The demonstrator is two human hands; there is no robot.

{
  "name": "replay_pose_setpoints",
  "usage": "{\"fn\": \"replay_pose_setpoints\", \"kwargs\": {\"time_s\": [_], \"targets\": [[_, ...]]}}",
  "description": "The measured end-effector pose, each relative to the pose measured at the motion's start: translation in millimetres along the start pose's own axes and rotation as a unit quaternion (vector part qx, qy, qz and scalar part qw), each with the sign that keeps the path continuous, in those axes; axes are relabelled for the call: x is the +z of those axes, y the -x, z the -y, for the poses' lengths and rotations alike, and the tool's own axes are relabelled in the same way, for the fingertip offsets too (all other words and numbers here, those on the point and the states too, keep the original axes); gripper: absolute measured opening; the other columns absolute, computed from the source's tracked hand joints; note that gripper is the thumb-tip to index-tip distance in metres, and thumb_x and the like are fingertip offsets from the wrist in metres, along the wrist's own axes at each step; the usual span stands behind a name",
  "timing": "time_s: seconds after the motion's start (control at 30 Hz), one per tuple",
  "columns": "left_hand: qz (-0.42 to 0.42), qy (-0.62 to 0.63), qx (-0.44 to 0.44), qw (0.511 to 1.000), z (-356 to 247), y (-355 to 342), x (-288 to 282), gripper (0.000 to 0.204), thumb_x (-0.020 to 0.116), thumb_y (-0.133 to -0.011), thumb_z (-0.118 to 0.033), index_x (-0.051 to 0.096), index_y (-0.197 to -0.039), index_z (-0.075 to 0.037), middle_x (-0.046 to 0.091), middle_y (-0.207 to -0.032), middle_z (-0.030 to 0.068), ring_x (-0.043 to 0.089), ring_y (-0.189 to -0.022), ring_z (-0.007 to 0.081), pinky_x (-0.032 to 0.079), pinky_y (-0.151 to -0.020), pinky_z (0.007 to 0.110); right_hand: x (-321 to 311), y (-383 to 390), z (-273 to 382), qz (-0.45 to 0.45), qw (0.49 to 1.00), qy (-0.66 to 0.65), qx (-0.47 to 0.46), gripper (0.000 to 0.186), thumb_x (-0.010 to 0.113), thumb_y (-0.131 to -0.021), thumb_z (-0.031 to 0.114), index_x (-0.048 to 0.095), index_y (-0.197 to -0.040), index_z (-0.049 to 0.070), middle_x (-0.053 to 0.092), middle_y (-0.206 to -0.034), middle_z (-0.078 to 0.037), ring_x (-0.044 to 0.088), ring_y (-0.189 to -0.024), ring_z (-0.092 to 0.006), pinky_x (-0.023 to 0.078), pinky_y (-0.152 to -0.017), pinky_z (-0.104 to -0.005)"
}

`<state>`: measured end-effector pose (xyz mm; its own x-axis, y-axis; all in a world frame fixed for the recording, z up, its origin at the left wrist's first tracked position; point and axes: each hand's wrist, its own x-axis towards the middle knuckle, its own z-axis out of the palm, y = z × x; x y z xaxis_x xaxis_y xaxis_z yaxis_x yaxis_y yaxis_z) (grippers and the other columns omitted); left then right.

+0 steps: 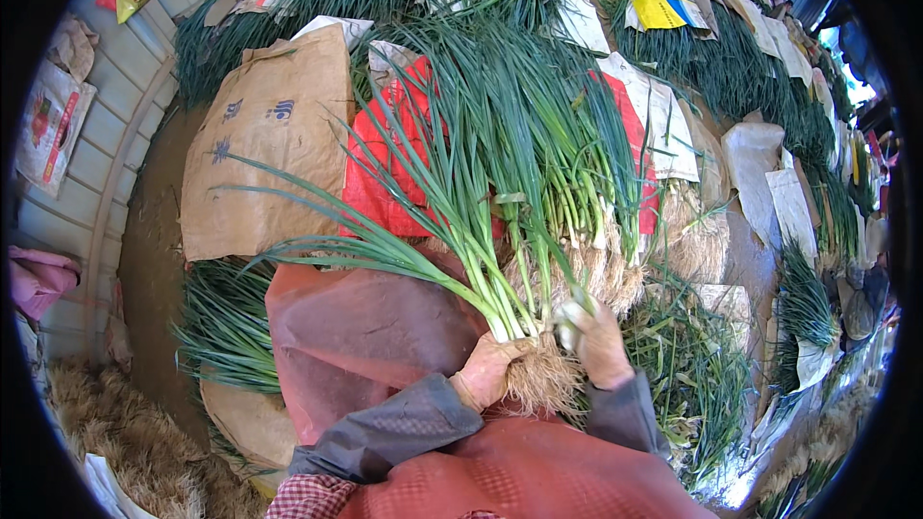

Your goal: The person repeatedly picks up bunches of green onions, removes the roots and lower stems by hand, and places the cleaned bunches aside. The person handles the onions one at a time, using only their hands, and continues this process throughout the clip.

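My left hand [488, 372] is closed around a bunch of green onions [500, 300] at the base, just above their pale, shaggy roots [541, 375]. Long green leaves fan up and away from it, some bending far to the left. On the other side of the roots, my right hand [601, 344] is slightly blurred, its fingers closed on a green onion stalk [569, 281]. Just beyond lies a pile of more green onions [577, 149] on a red sack [383, 154], root ends toward me. A dull red apron [375, 322] covers my lap.
A brown woven sack [264, 139] lies at the left over more green onions [226, 322]. Stripped leaves [678, 365] heap by my right arm. Bundles of green onions [740, 72] line the far side and right, partly under a yellow bag [661, 0] and pale sacks [663, 125].
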<state>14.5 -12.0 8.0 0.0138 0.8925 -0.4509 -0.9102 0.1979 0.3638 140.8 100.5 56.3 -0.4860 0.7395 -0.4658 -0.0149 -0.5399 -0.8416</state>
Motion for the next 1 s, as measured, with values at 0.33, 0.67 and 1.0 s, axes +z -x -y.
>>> {"fn": "replay_pose_setpoints", "kwargs": {"time_s": [0.33,0.67,1.0], "targets": [[0.049,0.021,-0.024,0.998,-9,6,-8,0.035,0.056,-0.083,-0.003,0.052,-0.117,0.004,0.061,-0.106,0.0136,0.062,-0.095,0.0235,0.052,-0.086,0.037,-26,-34,-24,0.096,0.991,-0.012,0.092,0.043,0.057,-0.09,0.028,0.046,-0.12,-0.001,0.06,-0.079,-0.002,0.062,-0.07,-0.0126,0.05,-0.055,-0.0228],[0.036,0.002,-0.004,0.999,-13,5,-2,0.035,0.051,-0.086,-0.002,0.048,-0.12,0.004,0.061,-0.108,0.0164,0.062,-0.096,0.0259,0.051,-0.087,0.038,3,-56,-45,-0.015,0.99,-0.14,-0.03,0.021,0.063,-0.087,0.014,0.059,-0.106,0.006,0.06,-0.083,0.002,0.051,-0.066,-0.0059,0.043,-0.051,-0.0194],[0.004,0.068,-0.011,0.998,-10,6,-11,0.027,0.057,-0.081,-0.002,0.055,-0.107,0.006,0.064,-0.096,0.017,0.064,-0.086,0.0258,0.054,-0.08,0.038,-93,63,-39,0.086,0.988,-0.122,0.031,0.019,0.055,-0.088,0.017,0.055,-0.091,-0.002,0.064,-0.077,-0.017,0.067,-0.074,-0.0268,0.055,-0.074,-0.0385]]}}
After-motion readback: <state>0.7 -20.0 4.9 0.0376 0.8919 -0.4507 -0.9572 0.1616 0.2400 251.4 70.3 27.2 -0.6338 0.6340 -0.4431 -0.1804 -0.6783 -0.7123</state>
